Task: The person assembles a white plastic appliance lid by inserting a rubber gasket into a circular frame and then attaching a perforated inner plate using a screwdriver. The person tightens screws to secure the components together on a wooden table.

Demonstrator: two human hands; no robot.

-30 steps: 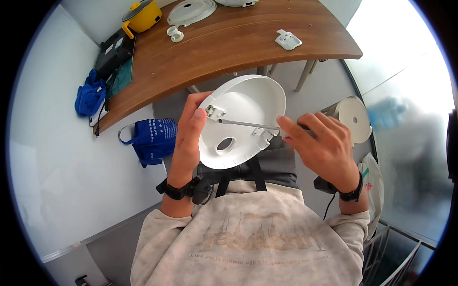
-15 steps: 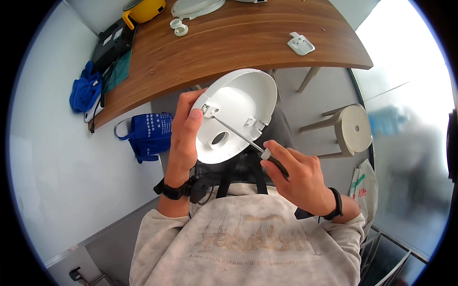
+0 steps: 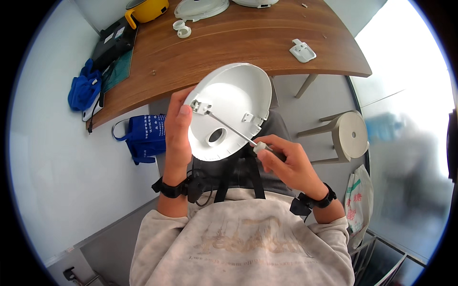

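A white plastic bowl-shaped housing [image 3: 241, 90] with a round hole is held tilted above my lap, its hollow side toward me. My left hand [image 3: 178, 125] grips its left rim, thumb on the inner edge and the other fingers behind, hidden. In my right hand [image 3: 285, 159] is a screwdriver [image 3: 232, 129], its handle pinched between thumb and fingers. The shaft runs up and left, and the tip meets a small bracket [image 3: 202, 107] inside the housing near my left thumb. A second small bracket [image 3: 248, 117] sits by the right rim.
Beyond the housing is a wooden table [image 3: 229, 43]. It carries a white bracket-like part [image 3: 303, 51], small white rings [image 3: 183, 31], a white lid [image 3: 201, 8], a yellow pot [image 3: 149, 10] and a black case [image 3: 114, 45]. A blue bag [image 3: 145, 138] hangs at left; a stool [image 3: 350, 135] stands right.
Both hands, the housing and the screwdriver have shifted slightly left in the picture. The screwdriver tip still rests at the left bracket.
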